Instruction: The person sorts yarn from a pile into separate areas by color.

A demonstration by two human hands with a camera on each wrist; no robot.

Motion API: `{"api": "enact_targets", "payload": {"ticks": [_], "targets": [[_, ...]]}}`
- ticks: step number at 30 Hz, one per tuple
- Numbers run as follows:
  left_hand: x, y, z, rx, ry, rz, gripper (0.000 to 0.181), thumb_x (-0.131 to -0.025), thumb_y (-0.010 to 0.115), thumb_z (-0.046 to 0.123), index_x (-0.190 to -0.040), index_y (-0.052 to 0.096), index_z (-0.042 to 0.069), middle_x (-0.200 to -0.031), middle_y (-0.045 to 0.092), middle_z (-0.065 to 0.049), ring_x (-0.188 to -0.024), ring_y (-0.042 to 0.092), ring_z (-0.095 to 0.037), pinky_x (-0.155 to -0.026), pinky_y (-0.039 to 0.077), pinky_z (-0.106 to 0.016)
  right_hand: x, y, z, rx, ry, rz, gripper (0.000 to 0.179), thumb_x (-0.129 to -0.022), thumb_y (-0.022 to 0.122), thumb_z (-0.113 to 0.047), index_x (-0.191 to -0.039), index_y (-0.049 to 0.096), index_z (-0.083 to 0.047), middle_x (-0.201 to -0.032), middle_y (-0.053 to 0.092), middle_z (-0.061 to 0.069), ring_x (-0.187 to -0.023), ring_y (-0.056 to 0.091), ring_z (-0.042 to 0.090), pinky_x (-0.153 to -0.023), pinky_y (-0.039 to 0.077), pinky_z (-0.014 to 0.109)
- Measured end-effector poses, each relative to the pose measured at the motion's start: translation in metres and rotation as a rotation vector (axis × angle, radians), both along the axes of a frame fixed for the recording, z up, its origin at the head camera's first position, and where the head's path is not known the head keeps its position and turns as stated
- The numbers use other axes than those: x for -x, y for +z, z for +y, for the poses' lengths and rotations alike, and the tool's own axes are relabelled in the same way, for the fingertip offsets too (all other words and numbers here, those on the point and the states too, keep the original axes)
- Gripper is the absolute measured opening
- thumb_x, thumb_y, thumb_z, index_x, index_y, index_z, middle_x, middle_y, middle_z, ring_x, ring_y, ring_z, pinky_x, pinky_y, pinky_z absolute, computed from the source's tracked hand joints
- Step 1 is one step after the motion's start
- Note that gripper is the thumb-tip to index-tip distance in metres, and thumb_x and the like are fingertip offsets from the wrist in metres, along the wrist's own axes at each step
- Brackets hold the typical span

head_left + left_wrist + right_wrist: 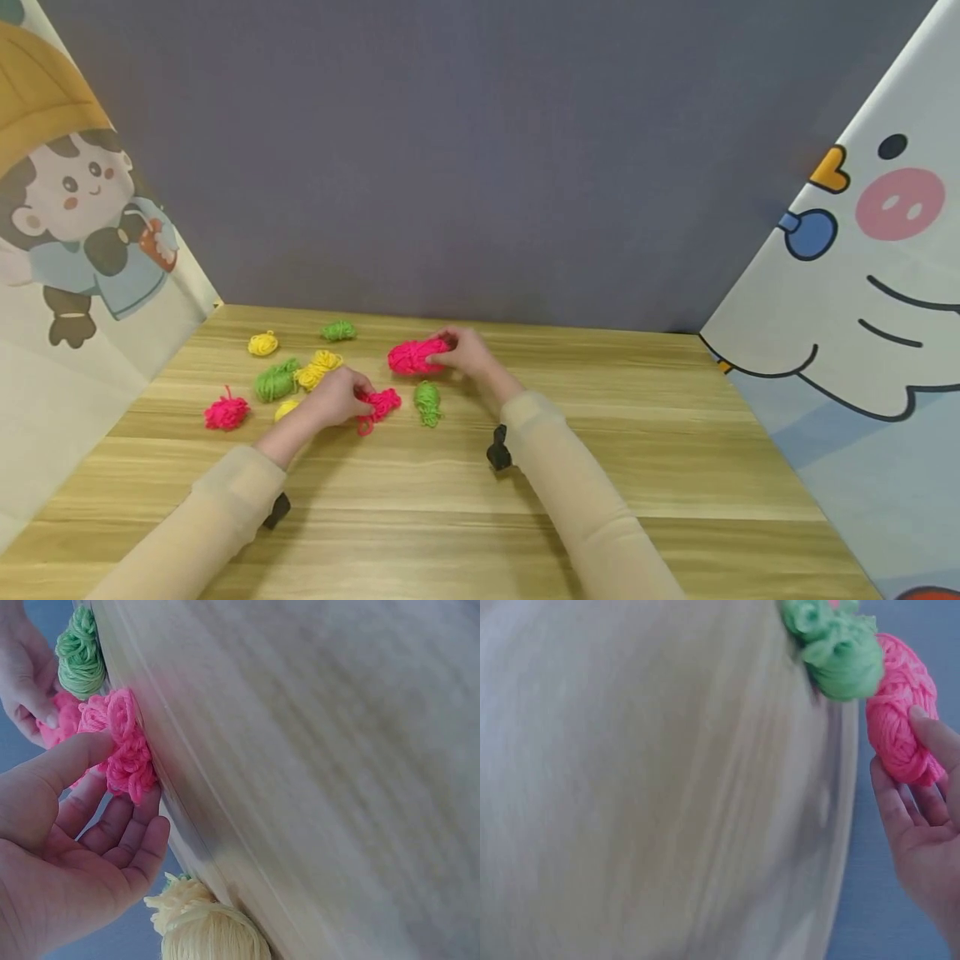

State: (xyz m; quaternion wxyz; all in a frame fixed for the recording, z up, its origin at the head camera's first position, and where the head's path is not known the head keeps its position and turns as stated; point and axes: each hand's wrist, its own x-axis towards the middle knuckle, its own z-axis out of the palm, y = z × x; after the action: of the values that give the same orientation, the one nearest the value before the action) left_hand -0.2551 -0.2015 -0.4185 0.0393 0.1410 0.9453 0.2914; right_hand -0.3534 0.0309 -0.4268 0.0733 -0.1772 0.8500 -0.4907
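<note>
My left hand [339, 398] pinches a small, loose bundle of bright pink yarn [386, 403] between thumb and fingers, low over the wooden table. In the left wrist view its loops [126, 742] stick out past the thumb. Further back, my right hand [470, 354] grips one end of a bigger, oval pink yarn skein [411, 357]. The right wrist view shows the thumb lying across that skein [901, 712], with fingers beneath it. A small green yarn bundle [427, 403] lies on the table between the two hands.
Around my left hand lie a yellow skein [320, 367], a green one [277, 381] and a partly hidden yellow bundle [285, 409]. A pink bundle [227, 412] sits at the left; small yellow [262, 343] and green [339, 331] ones lie behind. A grey panel [465, 167] closes the back.
</note>
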Motion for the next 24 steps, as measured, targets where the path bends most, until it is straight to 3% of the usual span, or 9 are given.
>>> {"api": "enact_targets", "payload": {"ticks": [3,11,24], "targets": [[0.000,0.000,0.000,-0.007,0.001,-0.010,0.009,-0.075,0.076,0.005,-0.081,0.071,0.003,-0.075,0.067,-0.003,-0.069,0.056,-0.013,-0.062,0.048,-0.027,-0.002,0.009,0.005,-0.026,0.025,0.007,0.036,-0.075,0.079,-0.010,-0.108,0.066,-0.006,-0.098,0.066,0.007,-0.085,0.061,0.015,-0.074,0.053,0.022],[0.001,0.002,-0.001,-0.014,-0.005,-0.008,0.008,-0.075,0.076,0.005,-0.080,0.070,0.002,-0.074,0.067,-0.004,-0.068,0.056,-0.013,-0.061,0.048,-0.027,-0.006,0.037,0.021,-0.185,0.084,0.168,0.033,-0.075,0.081,-0.020,-0.103,0.067,-0.008,-0.095,0.069,0.006,-0.084,0.063,0.016,-0.071,0.052,0.022],[0.000,0.001,0.001,0.000,0.001,-0.016,0.009,-0.075,0.076,0.006,-0.080,0.070,0.003,-0.075,0.066,-0.003,-0.069,0.055,-0.014,-0.061,0.047,-0.027,-0.016,0.079,0.058,-0.207,0.096,0.158,0.031,-0.077,0.079,-0.022,-0.103,0.068,-0.010,-0.095,0.068,0.003,-0.082,0.061,0.013,-0.066,0.050,0.022]]}}
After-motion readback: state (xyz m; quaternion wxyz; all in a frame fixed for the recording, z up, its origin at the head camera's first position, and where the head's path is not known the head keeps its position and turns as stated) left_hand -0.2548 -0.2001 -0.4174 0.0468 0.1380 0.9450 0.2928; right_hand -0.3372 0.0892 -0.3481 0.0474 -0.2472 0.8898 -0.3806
